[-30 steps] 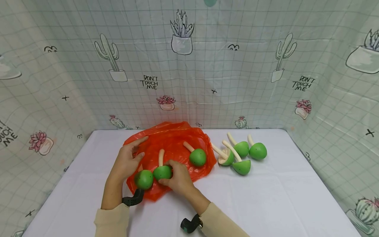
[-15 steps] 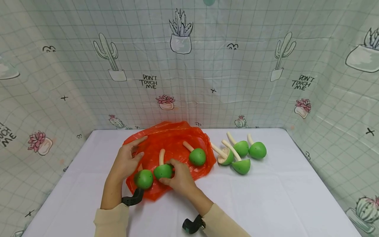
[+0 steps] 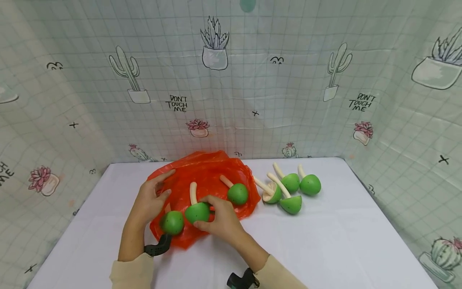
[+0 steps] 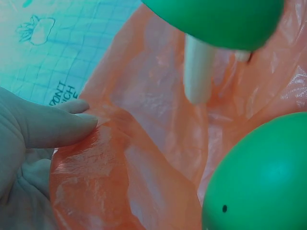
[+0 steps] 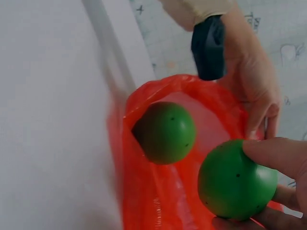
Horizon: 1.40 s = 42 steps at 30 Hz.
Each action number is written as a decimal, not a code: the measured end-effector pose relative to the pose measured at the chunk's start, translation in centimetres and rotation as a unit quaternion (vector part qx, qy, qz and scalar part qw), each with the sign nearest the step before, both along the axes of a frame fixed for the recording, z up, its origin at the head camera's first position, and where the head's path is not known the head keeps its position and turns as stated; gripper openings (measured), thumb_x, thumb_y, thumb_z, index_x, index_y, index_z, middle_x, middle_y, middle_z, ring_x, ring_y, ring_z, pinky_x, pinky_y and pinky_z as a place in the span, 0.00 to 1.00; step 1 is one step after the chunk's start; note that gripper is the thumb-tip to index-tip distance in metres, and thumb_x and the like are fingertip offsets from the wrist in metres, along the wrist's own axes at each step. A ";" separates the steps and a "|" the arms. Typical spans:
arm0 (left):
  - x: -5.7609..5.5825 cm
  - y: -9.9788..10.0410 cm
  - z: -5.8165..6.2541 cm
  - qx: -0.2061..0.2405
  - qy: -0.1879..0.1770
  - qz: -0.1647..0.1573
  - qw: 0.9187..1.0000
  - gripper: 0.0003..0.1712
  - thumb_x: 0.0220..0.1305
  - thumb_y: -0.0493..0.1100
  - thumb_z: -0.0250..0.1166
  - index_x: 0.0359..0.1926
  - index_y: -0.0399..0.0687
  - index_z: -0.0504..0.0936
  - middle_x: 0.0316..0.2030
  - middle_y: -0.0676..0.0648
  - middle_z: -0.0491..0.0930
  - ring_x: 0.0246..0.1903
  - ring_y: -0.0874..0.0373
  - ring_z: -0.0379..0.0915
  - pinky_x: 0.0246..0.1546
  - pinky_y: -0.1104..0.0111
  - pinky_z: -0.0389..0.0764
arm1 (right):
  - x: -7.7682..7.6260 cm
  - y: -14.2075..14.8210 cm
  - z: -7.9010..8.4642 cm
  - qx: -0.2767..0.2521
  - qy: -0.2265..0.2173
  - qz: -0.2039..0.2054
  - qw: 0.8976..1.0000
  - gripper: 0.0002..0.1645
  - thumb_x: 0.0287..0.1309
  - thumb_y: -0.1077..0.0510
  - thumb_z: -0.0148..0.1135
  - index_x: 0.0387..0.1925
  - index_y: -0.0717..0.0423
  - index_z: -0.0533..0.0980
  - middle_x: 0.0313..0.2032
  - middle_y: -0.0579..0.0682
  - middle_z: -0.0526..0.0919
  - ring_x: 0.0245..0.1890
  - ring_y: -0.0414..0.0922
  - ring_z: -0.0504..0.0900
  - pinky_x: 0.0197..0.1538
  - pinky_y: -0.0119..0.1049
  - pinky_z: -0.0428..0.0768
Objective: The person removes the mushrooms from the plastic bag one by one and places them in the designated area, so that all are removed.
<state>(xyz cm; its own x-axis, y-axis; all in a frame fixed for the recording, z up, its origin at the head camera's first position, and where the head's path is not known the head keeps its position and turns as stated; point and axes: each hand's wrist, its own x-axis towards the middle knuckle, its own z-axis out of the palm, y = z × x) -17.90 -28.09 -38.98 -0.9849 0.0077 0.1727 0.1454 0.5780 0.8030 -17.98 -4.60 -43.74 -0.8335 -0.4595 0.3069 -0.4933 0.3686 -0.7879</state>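
A red plastic bag (image 3: pixel 202 172) lies with its mouth spread wide. My left hand (image 3: pixel 152 200) holds its left edge; in the left wrist view the thumb (image 4: pixel 72 129) presses on the film, with fingers behind it. My right hand (image 3: pixel 221 220) grips the cap of a green toy mushroom (image 3: pixel 197 212) over the bag, its pale stem pointing away. In the right wrist view that held mushroom (image 5: pixel 235 182) sits between thumb and fingers. Inside the bag are a second green mushroom (image 3: pixel 172 223) beside my left wrist and a third mushroom (image 3: pixel 238 194) at the right.
Right of the bag, several more green mushrooms (image 3: pixel 290 204) lie grouped on the white table (image 3: pixel 325 249). One mushroom (image 3: pixel 272 192) there shows its pale underside. Behind and at both sides hangs a grid-patterned cloth (image 3: pixel 245 80) with plant drawings.
The head view has shifted slightly. My right hand has moved the held mushroom only a little, its cap now looking slightly larger. The left hand keeps its place at the bag's edge.
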 end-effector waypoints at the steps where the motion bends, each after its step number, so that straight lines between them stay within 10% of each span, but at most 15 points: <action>1: 0.0 0.0 0.0 0.000 0.001 -0.001 1.000 0.34 0.72 0.24 0.58 0.77 0.40 0.69 0.72 0.33 0.69 0.69 0.32 0.68 0.66 0.44 0.73 | 0.2 0.1 0.3 -0.003 -0.001 0.004 1.000 0.27 0.53 0.59 0.82 0.54 0.59 0.82 0.49 0.50 0.88 0.50 0.47 0.85 0.56 0.46 0.87; 11: -0.3 -0.1 0.0 0.002 0.010 -0.007 1.000 0.34 0.72 0.24 0.58 0.77 0.40 0.69 0.72 0.33 0.70 0.67 0.33 0.71 0.65 0.44 0.75 | 1.8 1.9 3.9 -0.043 0.007 0.032 0.999 0.28 0.53 0.62 0.81 0.55 0.58 0.81 0.52 0.48 0.86 0.51 0.45 0.85 0.57 0.38 0.85; 19: -0.1 -0.1 0.0 0.009 -0.002 -0.012 1.000 0.34 0.73 0.25 0.58 0.78 0.41 0.68 0.73 0.33 0.68 0.70 0.31 0.67 0.64 0.43 0.75 | 2.2 3.9 6.1 -0.081 0.018 0.026 0.996 0.29 0.51 0.65 0.81 0.56 0.59 0.82 0.61 0.53 0.83 0.74 0.53 0.69 0.57 0.40 0.86; 25: 0.0 0.0 0.0 0.004 -0.010 -0.008 1.000 0.35 0.73 0.25 0.58 0.78 0.43 0.68 0.74 0.34 0.67 0.72 0.31 0.65 0.66 0.43 0.73 | 2.0 5.9 7.0 -0.103 0.029 0.014 0.994 0.32 0.52 0.68 0.80 0.59 0.63 0.79 0.69 0.55 0.78 0.58 0.51 0.85 0.54 0.36 0.86; 42: 0.1 0.5 0.1 0.002 -0.015 -0.005 1.000 0.35 0.74 0.25 0.58 0.78 0.44 0.68 0.73 0.34 0.69 0.70 0.32 0.68 0.65 0.44 0.74 | -0.9 14.9 7.1 -0.090 0.027 -0.128 0.987 0.32 0.54 0.69 0.78 0.61 0.63 0.78 0.60 0.59 0.82 0.62 0.56 0.79 0.61 0.46 0.82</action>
<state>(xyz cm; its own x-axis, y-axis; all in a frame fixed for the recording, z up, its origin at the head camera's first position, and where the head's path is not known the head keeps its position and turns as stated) -17.77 -27.54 -38.90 -0.9894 0.0177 0.1439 0.1280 0.5727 0.8097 -18.91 10.29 -36.67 -0.8953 -0.1701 0.4117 -0.4455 0.3436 -0.8267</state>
